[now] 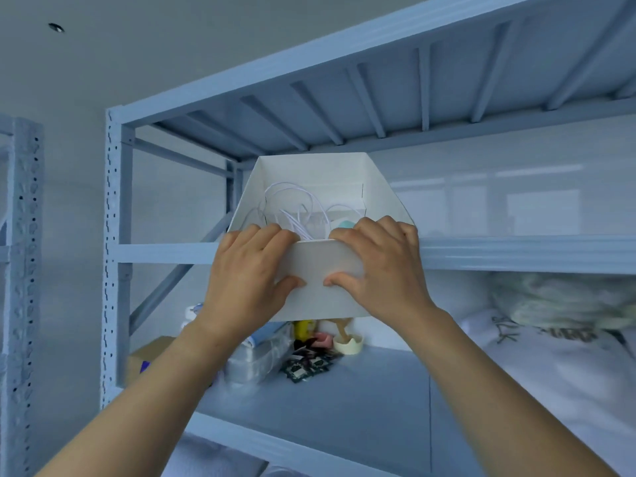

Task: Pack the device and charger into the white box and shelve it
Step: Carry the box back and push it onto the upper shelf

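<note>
Up at the front edge of the upper shelf (516, 253), the white box (320, 261) is held in 2 hands, tipped toward the person so its open top shows. The left hand (247, 270) and the right hand (382, 266) both grasp the near wall, fingers hooked over the rim and thumbs pressed flat on the outer face. So both hands are clamped on the box, neither one free.

And the packing looks done! The white charger cable (292, 201) lies in loose loops inside, and a pale teal shape by the right fingers is most likely the device (344, 224), though only a sliver of it peeks out. No lid is in sight, and I cannot tell whether one belongs.

What is left, by my reckoning, is the shelving itself. The near wall hangs in front of the shelf's front beam and below its top edge, and I cannot tell whether the far end rests on the shelf yet. It needs levelling, a push inward, then letting go.

Down on the lower shelf (378, 390) sit a tape roll (348, 343), a clear plastic tub (254, 361) and folded white fabric (568, 359), well clear of the box.
</note>
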The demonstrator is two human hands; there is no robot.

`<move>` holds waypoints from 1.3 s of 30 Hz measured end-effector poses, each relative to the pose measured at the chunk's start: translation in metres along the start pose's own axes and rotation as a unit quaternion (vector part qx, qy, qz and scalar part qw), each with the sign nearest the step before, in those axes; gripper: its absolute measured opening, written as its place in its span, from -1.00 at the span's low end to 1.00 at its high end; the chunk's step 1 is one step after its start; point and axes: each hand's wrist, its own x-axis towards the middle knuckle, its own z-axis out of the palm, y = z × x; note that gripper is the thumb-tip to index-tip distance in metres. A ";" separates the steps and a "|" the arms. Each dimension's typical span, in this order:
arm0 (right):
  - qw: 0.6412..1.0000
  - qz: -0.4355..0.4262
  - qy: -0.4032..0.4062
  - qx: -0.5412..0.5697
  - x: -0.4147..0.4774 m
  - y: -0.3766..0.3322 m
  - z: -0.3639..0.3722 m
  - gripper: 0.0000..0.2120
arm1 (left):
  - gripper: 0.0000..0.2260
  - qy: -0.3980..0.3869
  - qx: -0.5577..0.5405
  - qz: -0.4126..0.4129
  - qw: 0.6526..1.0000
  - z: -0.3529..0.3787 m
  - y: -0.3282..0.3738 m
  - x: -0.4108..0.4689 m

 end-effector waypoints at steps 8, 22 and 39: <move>0.997 -0.019 -0.016 -0.072 -0.006 0.110 -0.079 -0.38 | -0.52 -0.001 -0.093 0.000 0.996 0.046 0.102 0.071; 0.988 -0.025 -0.054 -0.143 0.025 0.194 -0.085 -0.28 | -0.35 -0.013 -0.183 0.033 0.983 0.114 0.124 0.143; 0.964 0.001 -0.147 -0.223 -0.003 0.199 -0.048 -0.29 | -0.32 -0.071 -0.119 0.047 0.989 0.160 0.127 0.109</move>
